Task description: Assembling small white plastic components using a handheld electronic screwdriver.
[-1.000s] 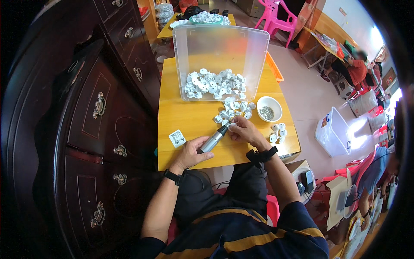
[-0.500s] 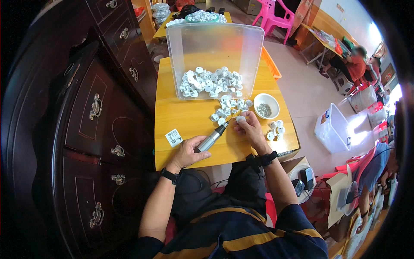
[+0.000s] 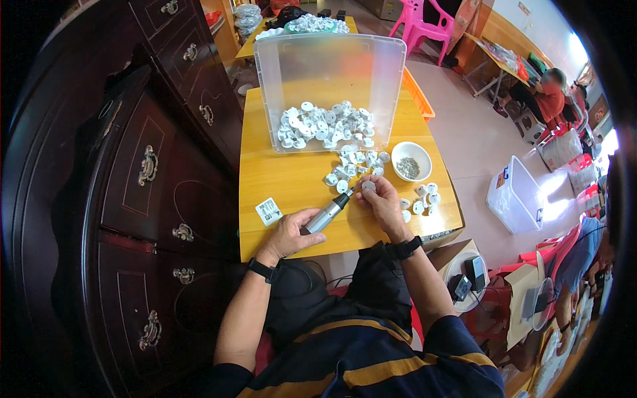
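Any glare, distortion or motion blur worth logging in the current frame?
Head view: glare whites out part of the floor beside the clear tub; fisheye bends the dark cabinet; left hand and silver tool show no obvious motion blur.

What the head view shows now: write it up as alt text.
A person's left grip holds a silver handheld tool, its tip close to a round white part in the right grip, over a yellow table. Beyond are loose white parts and a clear plastic bin holding more; a white bowl of tiny gray pieces stands to the right.
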Demonstrator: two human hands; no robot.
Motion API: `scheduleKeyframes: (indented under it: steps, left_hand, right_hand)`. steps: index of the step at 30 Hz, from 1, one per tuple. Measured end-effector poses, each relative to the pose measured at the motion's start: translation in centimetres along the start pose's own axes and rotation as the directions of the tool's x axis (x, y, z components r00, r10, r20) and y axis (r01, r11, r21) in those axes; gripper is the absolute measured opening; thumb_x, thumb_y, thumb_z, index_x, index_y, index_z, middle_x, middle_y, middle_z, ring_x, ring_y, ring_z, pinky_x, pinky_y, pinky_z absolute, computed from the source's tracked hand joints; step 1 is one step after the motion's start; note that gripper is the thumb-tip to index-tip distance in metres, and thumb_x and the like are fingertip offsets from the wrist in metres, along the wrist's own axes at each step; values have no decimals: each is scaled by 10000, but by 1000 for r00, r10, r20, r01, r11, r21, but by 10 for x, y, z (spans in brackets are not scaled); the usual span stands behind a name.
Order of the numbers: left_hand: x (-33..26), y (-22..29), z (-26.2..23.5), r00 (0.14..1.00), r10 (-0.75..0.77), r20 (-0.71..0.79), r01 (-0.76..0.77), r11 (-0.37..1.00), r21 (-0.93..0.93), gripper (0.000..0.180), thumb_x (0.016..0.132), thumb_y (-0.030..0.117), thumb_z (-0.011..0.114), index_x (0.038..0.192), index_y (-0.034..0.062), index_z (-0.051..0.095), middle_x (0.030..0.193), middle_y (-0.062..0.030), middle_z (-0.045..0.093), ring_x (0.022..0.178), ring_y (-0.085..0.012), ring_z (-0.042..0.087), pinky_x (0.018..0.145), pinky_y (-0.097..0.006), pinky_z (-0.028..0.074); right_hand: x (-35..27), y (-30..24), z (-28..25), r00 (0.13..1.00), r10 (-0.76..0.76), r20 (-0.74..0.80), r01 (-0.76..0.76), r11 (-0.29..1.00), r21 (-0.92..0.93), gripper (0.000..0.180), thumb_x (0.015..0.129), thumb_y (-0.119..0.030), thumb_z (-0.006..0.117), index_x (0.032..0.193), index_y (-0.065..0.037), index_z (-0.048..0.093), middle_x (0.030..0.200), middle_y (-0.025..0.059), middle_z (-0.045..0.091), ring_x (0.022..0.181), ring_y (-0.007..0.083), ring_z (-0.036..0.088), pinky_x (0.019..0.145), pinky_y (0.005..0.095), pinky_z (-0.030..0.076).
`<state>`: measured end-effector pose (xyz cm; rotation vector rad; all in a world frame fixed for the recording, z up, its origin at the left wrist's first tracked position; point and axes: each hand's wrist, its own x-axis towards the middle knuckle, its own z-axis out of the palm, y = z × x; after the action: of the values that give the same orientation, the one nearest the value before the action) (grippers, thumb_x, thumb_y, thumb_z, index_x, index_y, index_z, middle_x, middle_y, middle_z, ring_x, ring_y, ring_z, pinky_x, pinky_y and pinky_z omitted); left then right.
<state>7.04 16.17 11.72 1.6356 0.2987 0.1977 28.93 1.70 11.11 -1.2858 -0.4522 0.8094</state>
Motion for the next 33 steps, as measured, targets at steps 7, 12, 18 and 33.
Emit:
scheduleKeyframes:
  steps: [7, 12, 18, 33]
  left_hand:
    - [-2, 6, 1, 1000, -7, -5, 7, 999, 53, 597, 813, 220, 808, 1310, -20, 579, 1081, -52, 653, 963, -132, 627, 884, -280, 502]
    - [-3, 3, 1, 1000, -10, -14, 11, 997, 74, 576, 810, 223, 814, 1286, -17, 596, 1092, -83, 669, 994, -168, 652, 900, -300, 515]
    - [-2, 9, -1, 1000, 16, -3, -16, 995, 94, 618, 821, 232, 797, 1330, -27, 562, 1080, -43, 649, 955, -117, 620, 873, -273, 502]
    - [0, -2, 1, 999, -16, -33, 16, 1000, -14, 524, 833, 180, 775, 1284, -23, 603, 1053, -75, 679, 952, -147, 655, 872, -285, 516]
  right_hand:
    - [3, 0, 1, 998, -67, 1, 67, 997, -37, 211, 990, -66, 590, 1200, -42, 581, 1029, 24, 667, 847, 86, 640, 771, 223, 540]
    - [3, 0, 3, 995, -98, -3, 98, 994, -51, 245, 969, -31, 588, 1214, -17, 585, 1061, 33, 654, 851, 105, 653, 766, 231, 544]
    - [5, -3, 6, 992, -129, 0, 128, 987, -97, 211, 975, -36, 589, 1186, -39, 605, 1074, 22, 666, 854, 82, 641, 774, 229, 538]
    - [6, 2, 8, 981, -189, -44, 179, 968, -176, 187, 922, 35, 607, 1100, -12, 639, 1036, 49, 700, 817, 89, 660, 733, 228, 551]
